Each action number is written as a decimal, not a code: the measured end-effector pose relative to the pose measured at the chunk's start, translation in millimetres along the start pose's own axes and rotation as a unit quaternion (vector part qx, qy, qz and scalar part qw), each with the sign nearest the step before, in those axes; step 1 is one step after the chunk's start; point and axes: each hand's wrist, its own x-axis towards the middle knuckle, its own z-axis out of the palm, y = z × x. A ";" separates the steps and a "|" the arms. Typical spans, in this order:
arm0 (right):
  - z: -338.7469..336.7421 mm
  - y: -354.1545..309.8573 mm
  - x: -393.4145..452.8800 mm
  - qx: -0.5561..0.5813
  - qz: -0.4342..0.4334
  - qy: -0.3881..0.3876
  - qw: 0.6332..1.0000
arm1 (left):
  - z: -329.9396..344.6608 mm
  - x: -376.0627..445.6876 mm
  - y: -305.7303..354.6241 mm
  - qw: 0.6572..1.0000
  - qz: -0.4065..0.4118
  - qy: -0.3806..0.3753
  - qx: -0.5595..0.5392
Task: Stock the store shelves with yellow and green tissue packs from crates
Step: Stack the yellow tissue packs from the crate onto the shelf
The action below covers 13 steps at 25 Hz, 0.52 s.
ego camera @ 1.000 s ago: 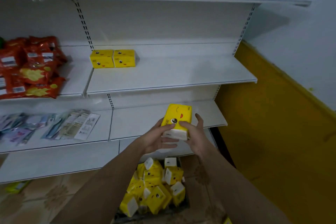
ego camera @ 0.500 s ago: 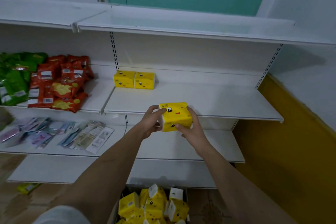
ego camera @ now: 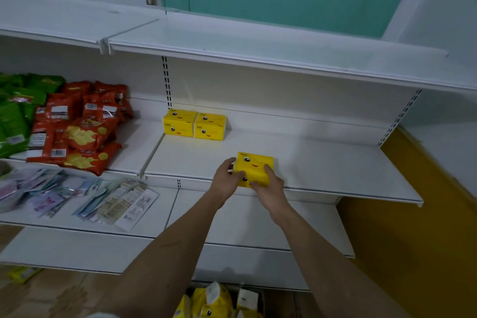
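— What's in the hands?

— One yellow tissue pack (ego camera: 254,168), a soft plastic-wrapped block printed with a winking face. The left hand (ego camera: 225,181) grips its left end with curled fingers, and the right hand (ego camera: 268,186) curls over its front right corner, so both grips are closed on it. It sits at the front edge of the smooth white metal shelf (ego camera: 322,162).

— Different from half a second ago?

— Yes. Then the pack was held in the air in front of the shelf edge; now it is lower and over the shelf board, seemingly touching it.

— Count things.

— Two more yellow packs (ego camera: 194,124) stand side by side, touching, at the back left of that shelf. Below, a crate (ego camera: 219,301) holds several more, partly cut off. To the left lie crinkly red snack bags (ego camera: 77,126) and green bags (ego camera: 18,111), too overlapped to count.
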 end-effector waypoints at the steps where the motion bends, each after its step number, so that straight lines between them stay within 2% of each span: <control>1: 2.0 0.6 7.9 -0.011 0.003 -0.014 1.000 | -0.6 6.2 -2.8 1.000 0.000 0.000 0.001; 3: 6.3 3.9 27.6 -0.033 -0.014 -0.042 0.998 | -1.0 22.1 -8.6 1.000 -0.004 0.010 0.023; 6: 8.7 1.8 61.0 -0.048 -0.037 -0.059 0.996 | 5.2 49.9 -12.1 0.987 0.010 0.031 0.159; 10: 7.2 -12.5 114.4 -0.074 -0.038 -0.061 0.995 | 15.2 94.0 -5.2 0.932 0.035 0.064 0.355; 13: 4.3 -22.5 154.1 -0.086 -0.041 -0.082 0.992 | 20.2 130.9 2.1 0.937 0.018 0.046 0.345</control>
